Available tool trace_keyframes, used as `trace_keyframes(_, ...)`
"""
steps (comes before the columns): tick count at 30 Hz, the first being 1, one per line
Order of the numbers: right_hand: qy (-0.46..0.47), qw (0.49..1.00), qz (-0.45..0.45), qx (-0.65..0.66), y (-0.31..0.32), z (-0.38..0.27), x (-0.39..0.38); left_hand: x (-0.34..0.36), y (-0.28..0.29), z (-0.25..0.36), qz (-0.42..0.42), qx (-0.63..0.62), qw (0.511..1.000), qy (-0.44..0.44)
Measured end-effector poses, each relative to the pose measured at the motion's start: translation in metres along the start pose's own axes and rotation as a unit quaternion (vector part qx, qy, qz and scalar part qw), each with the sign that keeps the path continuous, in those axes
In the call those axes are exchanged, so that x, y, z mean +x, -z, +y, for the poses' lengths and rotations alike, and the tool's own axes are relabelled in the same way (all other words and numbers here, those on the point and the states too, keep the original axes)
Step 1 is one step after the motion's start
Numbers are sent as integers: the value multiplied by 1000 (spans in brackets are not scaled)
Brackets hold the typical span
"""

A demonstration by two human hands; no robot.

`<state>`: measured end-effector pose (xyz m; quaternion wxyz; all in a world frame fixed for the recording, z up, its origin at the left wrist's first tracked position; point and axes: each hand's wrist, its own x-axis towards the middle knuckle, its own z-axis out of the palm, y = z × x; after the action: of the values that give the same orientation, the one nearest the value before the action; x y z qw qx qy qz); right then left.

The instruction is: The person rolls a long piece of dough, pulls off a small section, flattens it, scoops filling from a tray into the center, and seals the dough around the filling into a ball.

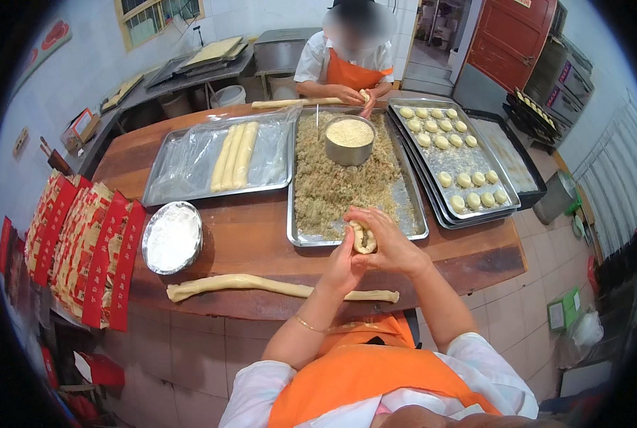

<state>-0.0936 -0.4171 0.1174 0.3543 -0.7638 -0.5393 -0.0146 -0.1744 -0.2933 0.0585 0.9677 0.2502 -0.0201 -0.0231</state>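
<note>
A small round of dough [363, 234] sits cupped between my two hands over the near edge of the filling tray [409, 203]. Its top is open and brownish filling shows inside. My left hand [342, 262] presses it from the left, fingers curled around its side. From the right, my right hand [388, 244] wraps over it with thumb and fingers closed in. Crumbly brown filling [336, 198] covers most of the tray. Below my wrists, a long dough rope [261, 284] lies along the table's front edge.
A metal pot [348, 155] of pale crumbs stands in the filling. Left are a tray [183, 187] with dough strips under plastic, a flour bowl [171, 239] and red packaging [111, 257]. Right, stacked trays [455, 162] hold dough rounds. Opposite, a co-worker [357, 68] handles dough.
</note>
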Motion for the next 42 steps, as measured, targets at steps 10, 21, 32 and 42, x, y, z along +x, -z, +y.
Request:
trace_keyframes(10,-13,978,115,173,-1,-38,1,-7,1,-11,-45,54,997,-43)
trace_keyframes(21,5,984,163,68,-19,-18,-23,-21,-29,-11,-4,82,994,-73)
trace_keyframes(32,-33,979,153,128,-8,-60,-4,-25,-27,-15,35,213,971,-103)
trace_keyframes(42,-32,939,181,292,-8,-53,-11,-31,-31,-3,-49,264,957,-106)
